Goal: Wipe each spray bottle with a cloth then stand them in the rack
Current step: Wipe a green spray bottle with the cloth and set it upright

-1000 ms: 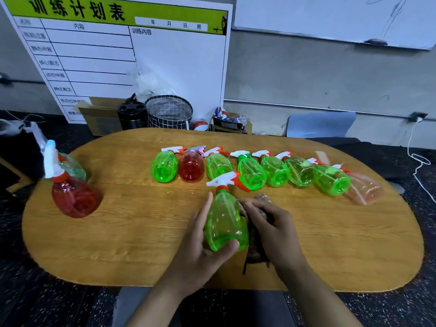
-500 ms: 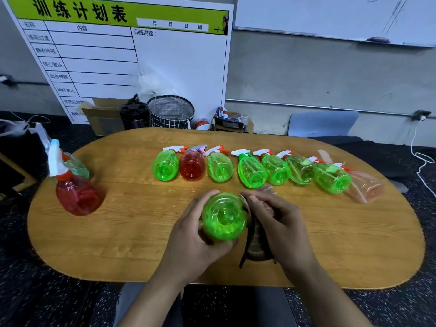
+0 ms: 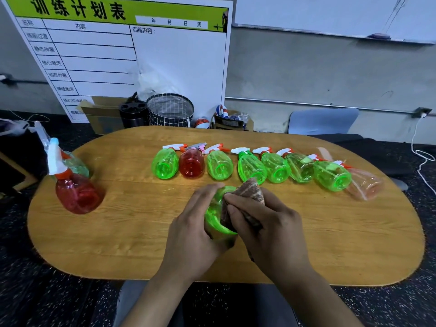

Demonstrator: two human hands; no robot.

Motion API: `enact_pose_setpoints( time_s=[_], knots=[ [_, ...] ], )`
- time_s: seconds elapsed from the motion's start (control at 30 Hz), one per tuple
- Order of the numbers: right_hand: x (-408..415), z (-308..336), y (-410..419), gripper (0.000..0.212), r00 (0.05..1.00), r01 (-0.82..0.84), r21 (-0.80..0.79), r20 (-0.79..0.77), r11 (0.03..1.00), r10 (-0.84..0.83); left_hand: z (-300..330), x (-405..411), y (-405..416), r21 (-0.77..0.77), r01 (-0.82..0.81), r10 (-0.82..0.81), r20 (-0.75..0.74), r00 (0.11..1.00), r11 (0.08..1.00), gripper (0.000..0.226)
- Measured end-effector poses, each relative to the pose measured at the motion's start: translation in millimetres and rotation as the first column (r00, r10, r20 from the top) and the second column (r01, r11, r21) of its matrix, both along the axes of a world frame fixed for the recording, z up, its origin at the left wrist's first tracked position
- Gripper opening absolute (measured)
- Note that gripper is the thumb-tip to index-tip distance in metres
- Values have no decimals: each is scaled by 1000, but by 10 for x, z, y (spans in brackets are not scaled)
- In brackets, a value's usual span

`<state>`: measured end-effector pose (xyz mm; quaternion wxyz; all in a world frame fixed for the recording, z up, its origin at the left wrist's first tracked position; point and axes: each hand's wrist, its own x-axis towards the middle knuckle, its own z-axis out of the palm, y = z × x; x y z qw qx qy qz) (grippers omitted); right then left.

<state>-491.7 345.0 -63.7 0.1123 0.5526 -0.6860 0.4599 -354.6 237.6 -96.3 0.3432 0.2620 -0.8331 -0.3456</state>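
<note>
A: Head view. Left hand (image 3: 195,228) curls round a green bottle (image 3: 215,214), held off the table (image 3: 330,244) above its near edge, base turned up toward the camera. Probably tipped so the base and lower wall are open to wiping.

B: Right hand?

A: Right hand (image 3: 264,223) pinches a brown cloth (image 3: 251,188) and presses it on the bottle's right side. One hand steadies, the other rubs.

B: The rest?

A: A row (image 3: 250,165) of eight lies on its sides along the far edge, nozzles away, bases toward the person. Six are green, one red, one pale pink at the right end. Likely the unwiped queue, within reach.

B: Any done?

A: A red bottle (image 3: 75,192) stands upright at the left edge, a clear one (image 3: 75,164) just behind it. I cannot make out a rack there.
</note>
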Motion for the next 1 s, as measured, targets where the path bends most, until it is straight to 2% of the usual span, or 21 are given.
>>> enact_pose_setpoints(
  time_s=[0.23,0.37,0.57,0.7,0.87,1.0],
  knots=[
    [108,-44,47,19,996,-77,71,-29,994,80,64,45,-73,90,-55,64,-94,994,994,82],
    [7,-13,128,19,998,-15,55,-55,998,18,-9,67,-93,149,-29,45,-102,994,988,92],
    [-123,104,39,23,993,96,17,-66,995,-95,-26,-11,18,92,-9,18,-94,995,996,91],
    [-33,129,-41,22,995,46,37,-94,998,-42,28,-50,76,103,5,5,-98,995,995,89],
    [113,47,23,19,992,-69,85,-98,994,77,17,-9,-5,122,-62,78,-128,989,991,83],
    [0,38,105,17,993,8,63,-114,998,-1,-10,44,-23,143,-70,86,-109,990,987,93]
  ],
)
